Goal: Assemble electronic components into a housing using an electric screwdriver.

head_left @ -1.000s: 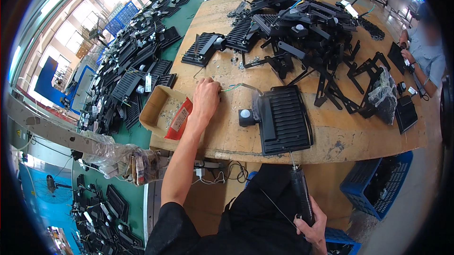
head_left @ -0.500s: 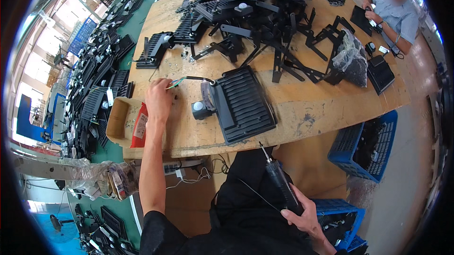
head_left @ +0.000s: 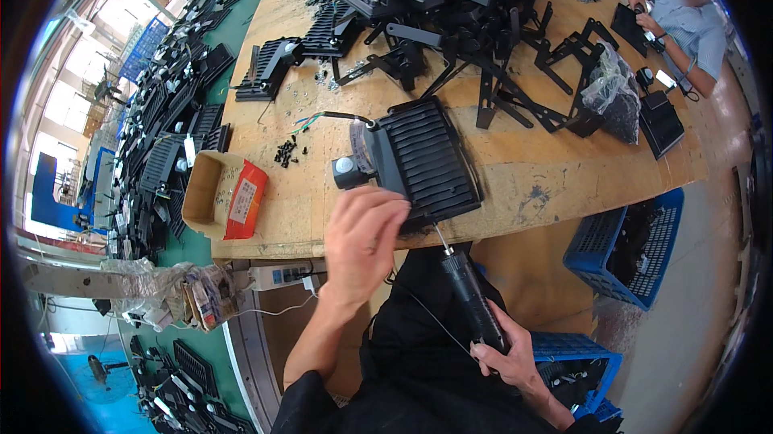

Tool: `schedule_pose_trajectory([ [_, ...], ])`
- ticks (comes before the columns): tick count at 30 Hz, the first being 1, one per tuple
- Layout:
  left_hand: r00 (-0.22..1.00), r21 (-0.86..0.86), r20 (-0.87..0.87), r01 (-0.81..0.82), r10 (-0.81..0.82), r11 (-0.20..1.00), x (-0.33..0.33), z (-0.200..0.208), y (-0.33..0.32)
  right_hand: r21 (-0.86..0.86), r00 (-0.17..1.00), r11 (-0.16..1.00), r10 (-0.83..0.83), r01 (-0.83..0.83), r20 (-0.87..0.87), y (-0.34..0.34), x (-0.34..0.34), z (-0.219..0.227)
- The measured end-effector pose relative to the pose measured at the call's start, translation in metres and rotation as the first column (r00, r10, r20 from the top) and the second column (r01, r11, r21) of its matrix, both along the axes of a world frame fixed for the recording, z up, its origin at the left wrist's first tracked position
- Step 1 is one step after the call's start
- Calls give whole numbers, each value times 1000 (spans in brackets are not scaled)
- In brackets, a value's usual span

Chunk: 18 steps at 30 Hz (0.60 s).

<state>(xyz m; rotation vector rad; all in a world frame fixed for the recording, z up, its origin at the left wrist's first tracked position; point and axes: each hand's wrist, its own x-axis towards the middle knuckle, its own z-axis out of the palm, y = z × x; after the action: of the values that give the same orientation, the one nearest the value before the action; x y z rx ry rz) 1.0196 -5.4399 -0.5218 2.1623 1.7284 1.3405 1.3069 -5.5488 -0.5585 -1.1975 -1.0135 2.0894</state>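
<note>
A black finned floodlight (head_left: 431,156) lies on the wooden table, its sensor knob (head_left: 346,170) on the left and a cable with thin coloured wires (head_left: 310,120) at its upper left. My left hand (head_left: 361,245) is over the lamp's near left corner, fingers curled together; whatever they pinch is hidden. In my right hand (head_left: 515,357), below the table edge, is a black electric screwdriver (head_left: 473,301). Its bit points up toward the lamp's near edge. Several small black screws (head_left: 286,152) lie loose left of the lamp.
An open red-and-brown carton (head_left: 245,200) stands at the table's left edge. Black brackets and lamps (head_left: 451,23) are heaped at the back. A plastic bag (head_left: 613,96) lies on the right, near another person (head_left: 684,23). Blue crates (head_left: 668,249) stand below; a green bench (head_left: 181,249) holds more lamps.
My left hand has moved from the screws by the wires, right and nearer, to the lamp's corner. The screwdriver has shifted slightly left and up, bringing its bit closer to the lamp.
</note>
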Motion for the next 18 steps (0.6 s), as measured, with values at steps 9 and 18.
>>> schedule_pose_trajectory([
  [9,998,-159,20,59,-57,986,17,-24,15,-253,900,963,-187,90,-393,-10,-16,-10],
  [18,997,-204,34,78,-72,976,16,-23,14,-92,964,993,-97,76,-249,-6,-8,-14],
])
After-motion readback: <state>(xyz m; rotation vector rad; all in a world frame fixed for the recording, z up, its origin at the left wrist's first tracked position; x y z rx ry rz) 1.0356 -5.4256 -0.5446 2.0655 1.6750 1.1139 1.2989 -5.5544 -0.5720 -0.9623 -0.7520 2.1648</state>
